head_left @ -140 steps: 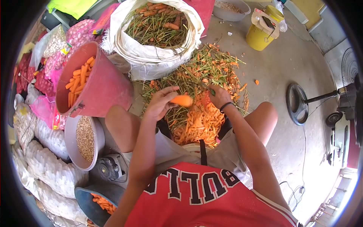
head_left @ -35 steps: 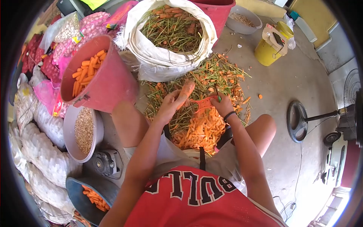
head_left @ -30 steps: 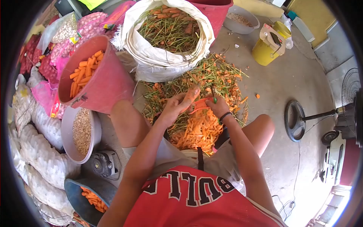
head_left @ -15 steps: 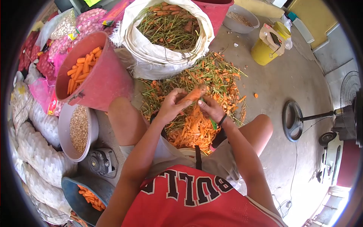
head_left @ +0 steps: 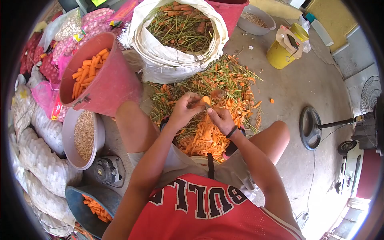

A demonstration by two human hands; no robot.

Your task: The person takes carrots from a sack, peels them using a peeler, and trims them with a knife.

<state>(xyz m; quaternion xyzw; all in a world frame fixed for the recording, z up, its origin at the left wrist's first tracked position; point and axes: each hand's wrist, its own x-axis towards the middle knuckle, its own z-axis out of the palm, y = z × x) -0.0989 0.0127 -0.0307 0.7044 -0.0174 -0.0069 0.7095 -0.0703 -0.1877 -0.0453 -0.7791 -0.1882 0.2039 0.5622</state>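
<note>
My left hand (head_left: 185,107) is closed around a carrot (head_left: 205,100), whose flat, bright orange cut face points away from me. Just beyond that face is a brownish carrot end (head_left: 217,93), apart from the carrot. My right hand (head_left: 221,119) is closed on a small knife, its dark blade (head_left: 207,105) beside the carrot near the cut; the fingers hide its handle. Below both hands, between my legs, lies a heap of orange carrot peelings (head_left: 202,140). Green stalks (head_left: 236,72) mixed with carrot scraps spread farther out on the floor.
Ahead stands a white sack (head_left: 172,66) of carrots and stalks. To the left are a red bucket (head_left: 120,88) of peeled carrots, a basin (head_left: 100,132) of pale pieces and a blue bucket (head_left: 74,200) with carrots. A yellow bucket (head_left: 277,56) and fan (head_left: 370,108) stand right.
The carrot's brownish end has come off, baring a flat orange face. My right hand has turned and shifted slightly left and down; the green handle seen before is now hidden.
</note>
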